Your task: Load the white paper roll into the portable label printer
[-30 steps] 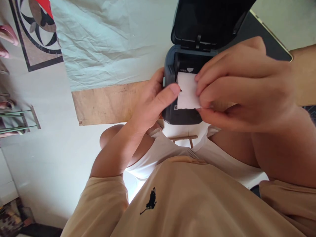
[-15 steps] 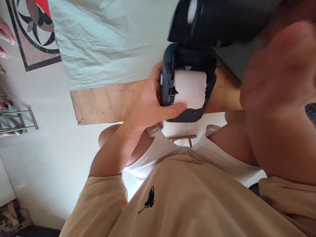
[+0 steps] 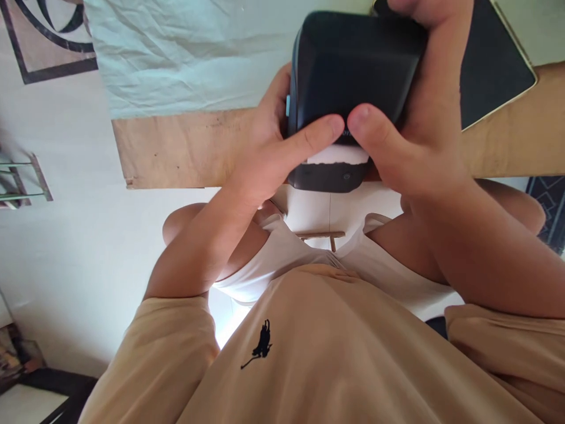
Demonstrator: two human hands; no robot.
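A small black label printer (image 3: 353, 70) is held between both hands near the table's front edge, its lid down. From its front slot sticks a strip of white paper (image 3: 338, 155) with a ragged edge. My left hand (image 3: 282, 135) grips the printer's left side, thumb lying across the lid. Around the right side wraps my right hand (image 3: 415, 129), its thumb pressing on the lid close to the left thumb. The fingers under and behind the printer are mostly hidden.
A light green cloth (image 3: 185, 59) covers much of the wooden table (image 3: 176, 153). To the right of the printer lies a dark flat tablet-like device (image 3: 494, 65) with a pale rim. A rack (image 3: 26, 182) stands on the floor at left.
The printer's lid has swung down over the paper roll, which was exposed before. My right hand has come in from the right and now holds the printer's right side.
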